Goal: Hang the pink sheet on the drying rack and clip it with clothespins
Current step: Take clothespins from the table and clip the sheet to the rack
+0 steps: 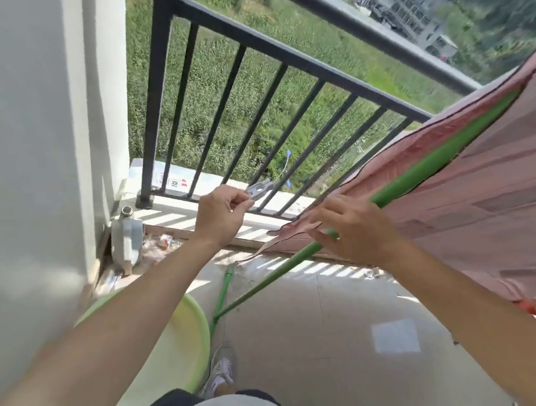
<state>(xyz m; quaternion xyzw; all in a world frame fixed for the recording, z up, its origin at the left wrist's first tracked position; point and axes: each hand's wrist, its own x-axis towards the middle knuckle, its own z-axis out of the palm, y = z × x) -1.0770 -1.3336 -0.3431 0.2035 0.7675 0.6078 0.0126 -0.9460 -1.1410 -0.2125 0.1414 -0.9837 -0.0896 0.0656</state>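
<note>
Draping pink sheet over green rail

Sheet draped over rack bar, at right. Left hand left of sheet corner, pinching clothespin. Right hand on sheet edge at bar. Railing far. Basin near left on floor, shoe just right of it. Possibly a jug far left by wall.
</note>
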